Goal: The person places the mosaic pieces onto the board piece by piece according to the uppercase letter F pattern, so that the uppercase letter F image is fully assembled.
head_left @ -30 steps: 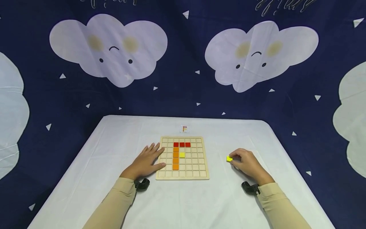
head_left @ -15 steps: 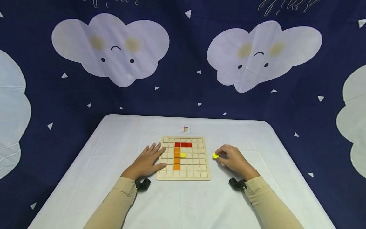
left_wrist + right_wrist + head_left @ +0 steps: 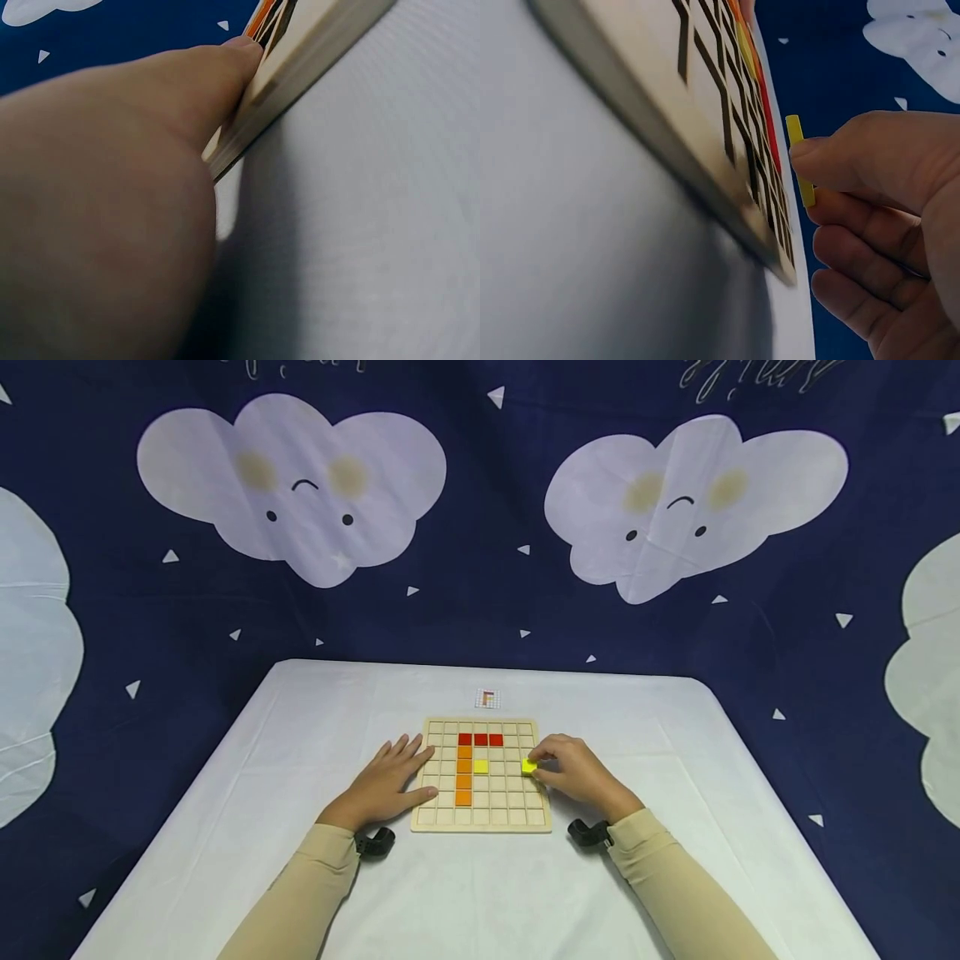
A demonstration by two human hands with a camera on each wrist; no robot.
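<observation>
A wooden grid board point(image 3: 480, 827) lies on the white table. Set in its cells are three red tiles point(image 3: 481, 740), a column of several orange tiles point(image 3: 464, 774) and one yellow tile point(image 3: 481, 767). My left hand point(image 3: 382, 782) rests with spread fingers on the board's left edge; its thumb point(image 3: 217, 75) touches the rim in the left wrist view. Between thumb and fingertips my right hand point(image 3: 581, 772) pinches another yellow tile point(image 3: 801, 161), held above the board's right side. In the right wrist view that tile is apart from the board.
Behind the board lies a small printed pattern card point(image 3: 487, 698). The white table point(image 3: 360, 693) ends at a dark blue cloth backdrop point(image 3: 487, 610) with clouds. A black wrist camera sits on each wrist, the right one point(image 3: 588, 832) near the board's front right corner.
My right hand has moved left with the pinched yellow tile, from the bare table on the right to over the board's right edge. The left hand stays in place.
</observation>
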